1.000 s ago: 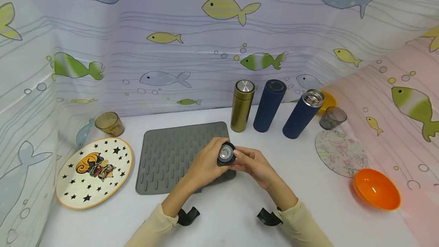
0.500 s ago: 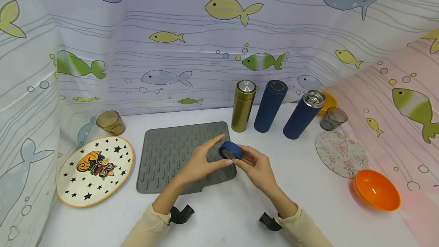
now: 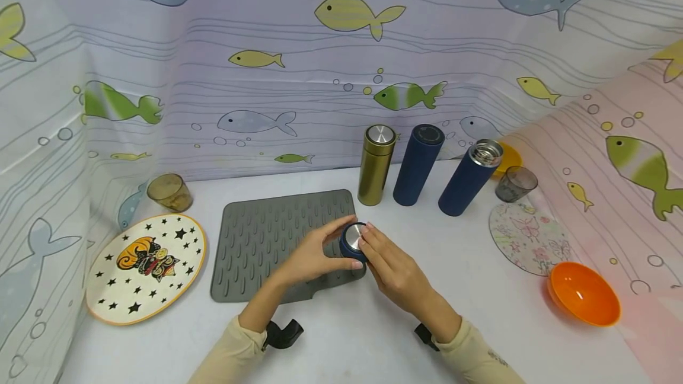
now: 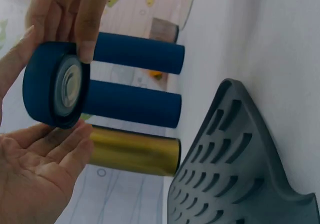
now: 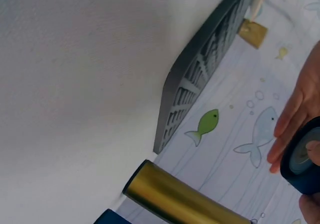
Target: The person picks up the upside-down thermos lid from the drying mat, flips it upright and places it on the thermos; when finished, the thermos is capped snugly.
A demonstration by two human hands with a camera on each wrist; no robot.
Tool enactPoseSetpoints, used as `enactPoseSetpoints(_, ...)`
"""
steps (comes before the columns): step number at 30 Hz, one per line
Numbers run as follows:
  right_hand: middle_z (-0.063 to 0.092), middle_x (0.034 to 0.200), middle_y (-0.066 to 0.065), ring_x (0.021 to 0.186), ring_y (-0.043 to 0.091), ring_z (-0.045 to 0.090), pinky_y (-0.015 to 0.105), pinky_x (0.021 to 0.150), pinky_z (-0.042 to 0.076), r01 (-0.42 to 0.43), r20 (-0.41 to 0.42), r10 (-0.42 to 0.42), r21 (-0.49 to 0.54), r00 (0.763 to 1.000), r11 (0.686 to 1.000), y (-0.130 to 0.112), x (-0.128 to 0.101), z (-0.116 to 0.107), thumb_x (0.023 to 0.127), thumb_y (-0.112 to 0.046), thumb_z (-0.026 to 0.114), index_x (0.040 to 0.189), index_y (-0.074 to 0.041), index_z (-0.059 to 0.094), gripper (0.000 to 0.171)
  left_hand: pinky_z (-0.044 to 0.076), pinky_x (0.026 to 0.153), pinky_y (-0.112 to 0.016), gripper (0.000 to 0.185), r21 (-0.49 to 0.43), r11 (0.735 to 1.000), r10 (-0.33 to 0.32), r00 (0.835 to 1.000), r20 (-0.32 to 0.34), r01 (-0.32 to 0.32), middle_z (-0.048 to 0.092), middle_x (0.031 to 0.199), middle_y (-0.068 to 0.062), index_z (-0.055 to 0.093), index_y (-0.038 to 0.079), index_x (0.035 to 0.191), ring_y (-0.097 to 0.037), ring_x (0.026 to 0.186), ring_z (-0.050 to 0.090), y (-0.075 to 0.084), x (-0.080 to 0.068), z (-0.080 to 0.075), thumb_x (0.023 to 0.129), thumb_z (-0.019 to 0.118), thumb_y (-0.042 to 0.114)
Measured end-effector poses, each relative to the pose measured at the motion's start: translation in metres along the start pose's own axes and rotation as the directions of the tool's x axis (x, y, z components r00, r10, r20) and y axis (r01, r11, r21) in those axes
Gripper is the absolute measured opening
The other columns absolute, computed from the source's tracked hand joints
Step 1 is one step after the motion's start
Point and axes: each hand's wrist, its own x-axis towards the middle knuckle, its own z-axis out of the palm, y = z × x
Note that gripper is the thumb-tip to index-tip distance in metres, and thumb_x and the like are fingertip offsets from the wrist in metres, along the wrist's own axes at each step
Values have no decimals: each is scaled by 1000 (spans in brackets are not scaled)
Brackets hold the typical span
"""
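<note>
A dark blue bottle lid [image 3: 347, 245] with a silver top is held over the right end of the grey drying mat [image 3: 277, 242]. My right hand [image 3: 397, 268] grips it from the right, fingers over the silver top. In the left wrist view, the right thumb presses the rim beside the lid's pale inner side [image 4: 67, 86]. My left hand [image 3: 309, 256] keeps its thumb and fairly straight fingers spread on either side of the lid. In the right wrist view, the lid [image 5: 300, 176] is partly cut off by the frame edge.
Behind the hands stand a gold bottle [image 3: 373, 170], a capped blue bottle [image 3: 418, 168] and a lidless blue bottle [image 3: 463, 185]. A star plate [image 3: 160, 289] and amber cup [image 3: 169, 192] lie left. Right are a grey cup [image 3: 516, 184], floral round mat [image 3: 528, 239] and orange bowl [image 3: 584, 295].
The lid has turned over, from its inner side facing up to its silver top facing up. My left hand has loosened and spread its fingers, while my right hand has moved over the lid.
</note>
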Motion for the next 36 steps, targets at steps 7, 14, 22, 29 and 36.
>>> enactPoseSetpoints(7,64,125,26,113,39,65,38,95,54,107,-40,-110,-62,993,992,0,0,3,102,2,46,116,11,65,25,39,113,-45,84,11,998,57,998,-32,-57,52,147,-8,45,11,148,-23,134,50,-3,2,9,76,87,16)
enactPoseSetpoints(14,63,127,27,115,39,64,39,101,51,69,-50,-72,-51,996,996,1,-1,2,102,-2,48,119,9,64,26,45,107,-43,75,55,996,74,993,-93,-69,62,133,-4,54,12,138,-22,121,59,-1,4,14,72,90,17)
enactPoseSetpoints(22,42,148,30,139,41,40,46,119,29,-459,-344,432,2,834,888,54,-3,-21,80,-23,83,139,7,47,76,46,107,-44,75,76,990,134,974,-181,-122,62,131,-6,55,12,136,-24,122,58,23,26,2,70,90,14)
enactPoseSetpoints(29,13,163,12,152,18,14,33,123,11,-900,-428,862,205,271,385,131,-4,-39,78,-41,84,156,-9,17,108,44,109,-41,76,28,991,137,976,-169,-134,59,131,-3,51,11,138,-20,122,57,55,58,-2,73,89,15)
enactPoseSetpoints(36,25,160,7,148,19,26,29,122,17,-927,-283,957,337,64,161,167,-20,-25,82,-35,81,157,-13,16,102,52,98,-37,74,24,983,183,973,-137,-181,60,127,-4,52,9,137,-18,113,62,79,87,3,73,89,15)
